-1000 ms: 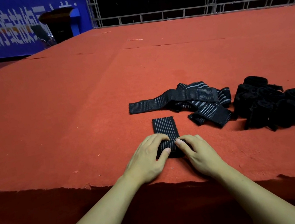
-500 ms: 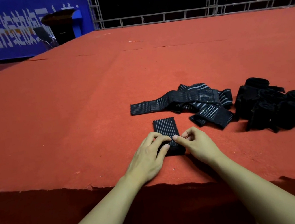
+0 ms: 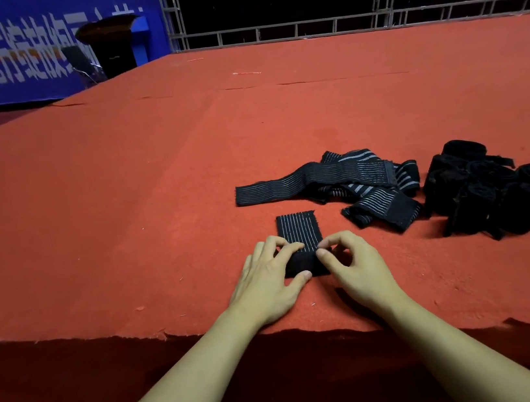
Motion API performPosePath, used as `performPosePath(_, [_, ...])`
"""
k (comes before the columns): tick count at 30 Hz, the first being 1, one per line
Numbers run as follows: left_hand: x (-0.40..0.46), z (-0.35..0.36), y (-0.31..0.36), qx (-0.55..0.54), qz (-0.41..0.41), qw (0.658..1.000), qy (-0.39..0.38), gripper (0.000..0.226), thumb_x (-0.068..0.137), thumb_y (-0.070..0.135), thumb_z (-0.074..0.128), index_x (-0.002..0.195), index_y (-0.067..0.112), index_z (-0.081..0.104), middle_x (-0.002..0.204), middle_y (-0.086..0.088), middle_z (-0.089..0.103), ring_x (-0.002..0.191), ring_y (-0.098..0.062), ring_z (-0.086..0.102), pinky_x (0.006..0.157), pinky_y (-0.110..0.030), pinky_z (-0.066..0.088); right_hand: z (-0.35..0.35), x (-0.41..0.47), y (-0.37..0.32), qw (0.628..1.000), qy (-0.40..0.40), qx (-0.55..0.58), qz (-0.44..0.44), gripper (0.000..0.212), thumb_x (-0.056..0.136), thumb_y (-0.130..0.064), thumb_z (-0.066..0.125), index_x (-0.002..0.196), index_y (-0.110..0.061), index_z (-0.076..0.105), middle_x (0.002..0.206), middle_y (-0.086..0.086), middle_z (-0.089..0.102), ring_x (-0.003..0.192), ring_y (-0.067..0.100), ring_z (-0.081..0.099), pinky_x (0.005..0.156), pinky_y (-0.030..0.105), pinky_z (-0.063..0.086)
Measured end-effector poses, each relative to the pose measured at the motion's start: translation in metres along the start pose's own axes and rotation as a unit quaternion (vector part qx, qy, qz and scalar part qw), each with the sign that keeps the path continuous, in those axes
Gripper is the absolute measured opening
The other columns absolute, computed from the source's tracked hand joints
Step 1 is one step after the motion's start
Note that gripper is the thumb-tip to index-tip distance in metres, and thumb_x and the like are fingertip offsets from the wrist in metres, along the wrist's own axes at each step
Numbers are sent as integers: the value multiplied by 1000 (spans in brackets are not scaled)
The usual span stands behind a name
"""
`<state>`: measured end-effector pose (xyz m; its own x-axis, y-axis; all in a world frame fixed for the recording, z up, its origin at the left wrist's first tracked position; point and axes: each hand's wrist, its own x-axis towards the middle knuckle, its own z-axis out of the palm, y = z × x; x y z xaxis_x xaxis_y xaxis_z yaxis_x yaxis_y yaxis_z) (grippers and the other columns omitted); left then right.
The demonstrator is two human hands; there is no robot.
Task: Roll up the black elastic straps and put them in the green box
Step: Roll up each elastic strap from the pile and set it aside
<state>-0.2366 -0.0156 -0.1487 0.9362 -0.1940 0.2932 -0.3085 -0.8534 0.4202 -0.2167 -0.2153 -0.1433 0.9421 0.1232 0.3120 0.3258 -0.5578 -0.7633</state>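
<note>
Both grips clamp the strap (image 3: 302,250) near the surface's front edge: left hand (image 3: 270,285) pins the roll, right hand (image 3: 354,265) pinches its end so it winds tight w/o skewing. Green box not visible.

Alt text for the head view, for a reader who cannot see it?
Both hands, left hand and right hand, roll a striped black strap on a red carpeted platform. Loose straps and a pile of rolled black straps lie to the right.

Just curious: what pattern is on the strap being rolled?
Black elastic strap with thin grey lengthwise stripes; head view.
</note>
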Motion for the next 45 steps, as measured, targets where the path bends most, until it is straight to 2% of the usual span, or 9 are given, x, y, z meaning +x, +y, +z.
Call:
performPosePath(8, [3,0,0,-3,-26,1000,-6,49,101,59,45,146,40,43,129,19,44,120,-8,40,108,-34,36,-1,1,2,992,-82,-93,-28,45,87,-45,68,131,-40,57,126,-22,61,114,8,53,103,39,44])
performPosePath(15, [2,-3,1,-44,-27,999,17,35,99,58,43,127,40,52,117,18,54,109,-6,43,103,-34,40,1,1,2,994,-77,-72,4,36,91,-61,55,124,-49,51,113,-14,66,110,9,56,98,39,46])
performPosePath(18, [2,-1,0,-66,-35,997,28,36,100,55,46,122,31,59,118,20,45,113,-4,40,101,-31,41,0,1,0,995,-70,-73,0,26,96,-54,56,119,-42,59,106,-17,65,105,9,55,97,40,45])
performPosePath(23, [2,-3,1,-73,-38,996,20,46,101,57,37,108,22,65,112,19,46,111,-4,41,102,-35,43,4,2,4,994,-69,-78,-20,34,96,-60,48,102,-33,68,112,-22,54,107,6,49,100,38,45])
performPosePath(28, [-3,-8,6,-84,4,996,19,32,104,49,39,127,33,55,120,21,48,115,-2,44,101,-31,43,3,2,3,992,-75,-88,-47,45,97,-62,42,109,-30,72,132,-28,54,118,3,46,107,38,40])
performPosePath(32, [-5,-7,6,-111,25,993,27,23,106,39,47,125,34,57,118,20,52,109,-5,57,96,-34,49,3,0,4,994,-66,-74,-36,42,91,-70,41,112,-42,63,112,-25,65,107,2,52,100,41,45])
performPosePath(36, [-2,-7,6,-121,-9,992,39,20,105,42,48,121,37,58,115,20,50,99,-9,61,87,-38,53,3,0,2,996,-62,-49,-29,27,94,-62,48,117,-48,48,108,-22,64,108,6,57,100,42,45])
performPosePath(40, [2,-4,3,-117,-33,990,67,24,104,44,47,115,34,65,111,18,50,105,-7,56,92,-36,50,2,-2,-1,993,-76,-77,-41,17,102,-44,52,119,-47,51,104,-26,58,106,6,53,101,39,41])
performPosePath(45, [1,-4,3,-93,-56,992,63,31,105,45,45,122,32,67,113,17,50,113,-4,48,100,-36,46,1,-3,-4,986,-94,-127,-58,51,84,-63,61,129,-42,51,112,-27,59,105,6,51,95,34,41])
